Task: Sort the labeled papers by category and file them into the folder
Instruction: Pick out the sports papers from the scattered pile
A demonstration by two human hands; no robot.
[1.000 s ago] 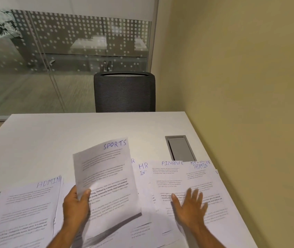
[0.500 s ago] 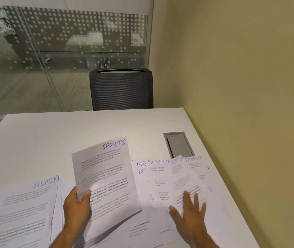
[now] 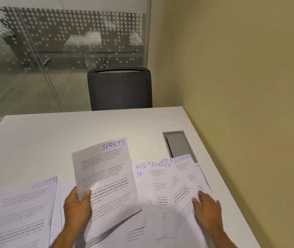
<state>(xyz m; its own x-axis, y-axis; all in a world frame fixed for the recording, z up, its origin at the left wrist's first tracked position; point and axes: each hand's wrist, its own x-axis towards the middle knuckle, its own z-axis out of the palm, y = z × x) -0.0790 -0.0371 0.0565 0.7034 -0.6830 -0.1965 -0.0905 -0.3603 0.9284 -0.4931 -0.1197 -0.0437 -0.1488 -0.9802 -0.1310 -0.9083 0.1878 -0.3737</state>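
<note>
FINANCE sheet [image 3: 187,178] newly fanned rightward under flat, spread right hand [image 3: 208,210]; left hand [image 3: 77,205] around SPORTS sheet [image 3: 106,176].

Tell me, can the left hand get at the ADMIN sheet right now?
Probably not freely: the left hand is lifting the SPORTS sheet. The ADMIN sheet lies uncovered just to its left, so only the occupied grip hinders it.
</note>
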